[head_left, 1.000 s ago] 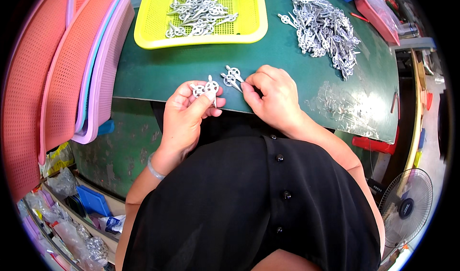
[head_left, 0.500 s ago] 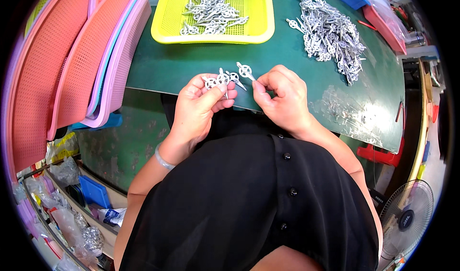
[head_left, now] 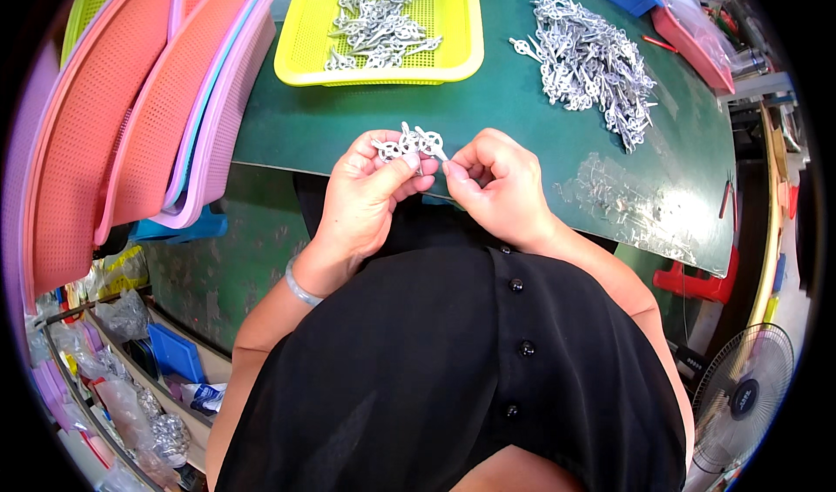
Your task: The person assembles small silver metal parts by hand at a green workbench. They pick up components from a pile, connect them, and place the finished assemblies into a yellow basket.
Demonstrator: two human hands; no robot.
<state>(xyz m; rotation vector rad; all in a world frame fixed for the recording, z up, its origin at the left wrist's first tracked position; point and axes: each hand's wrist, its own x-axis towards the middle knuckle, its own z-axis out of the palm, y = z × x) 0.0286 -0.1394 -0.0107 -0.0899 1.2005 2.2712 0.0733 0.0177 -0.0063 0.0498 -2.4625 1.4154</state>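
Note:
Just over the table's near edge, my left hand [head_left: 376, 178] is closed on a few small silvery metal parts [head_left: 397, 149], each with a spoked ring and a pointed tail. The thumb presses them against the fingers. My right hand [head_left: 498, 178] pinches the pointed end of another ringed metal part [head_left: 430, 142], whose ring lies against those in the left hand. Beyond my hands, a yellow perforated basket [head_left: 383, 76] holds a loose heap of the same parts. A larger pile of ringed metal parts [head_left: 592, 67] lies on the table to the right.
Stacked pink, orange and purple baskets [head_left: 131, 100] stand along the left of the green table [head_left: 348, 113]. Blue and red bins [head_left: 692, 48] sit at the far right. A fan [head_left: 743, 396] is at lower right, and a shelf with plastic bags [head_left: 131, 396] at lower left.
My right hand has moved left, bringing its metal part up against those in my left hand. The view has shifted slightly; my left hand keeps its grip.

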